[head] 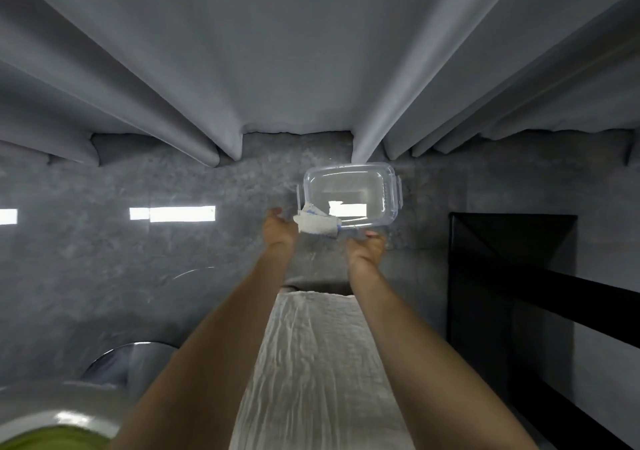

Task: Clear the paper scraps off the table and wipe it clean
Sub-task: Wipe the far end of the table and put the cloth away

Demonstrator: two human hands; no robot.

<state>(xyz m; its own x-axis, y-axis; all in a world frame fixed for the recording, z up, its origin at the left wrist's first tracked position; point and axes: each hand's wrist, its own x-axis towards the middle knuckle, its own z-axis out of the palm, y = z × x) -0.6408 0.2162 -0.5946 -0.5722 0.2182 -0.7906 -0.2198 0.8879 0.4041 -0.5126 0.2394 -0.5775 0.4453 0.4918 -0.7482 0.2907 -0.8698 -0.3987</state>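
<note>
Clear plastic container, clip flaps hanging at its sides, was held out in the air over the grey floor, far from the body. The right hand gripped its near-right corner, thumb tip at the rim and fingers hidden beneath. The left hand was palm-up at the near-left corner, its curled fingers holding the crumpled paper scrap against the rim.

My worry was that scrap: it sat on the container's edge, not down inside, so I judged that loosening the left fingers too soon would let it slide outward and drop. Held mostly by one corner, the container could also tip.

The scrap looked white, wadded and creased, with blue marks on its upper folds; otherwise the container looked empty. I could not see the table in this view.
</note>
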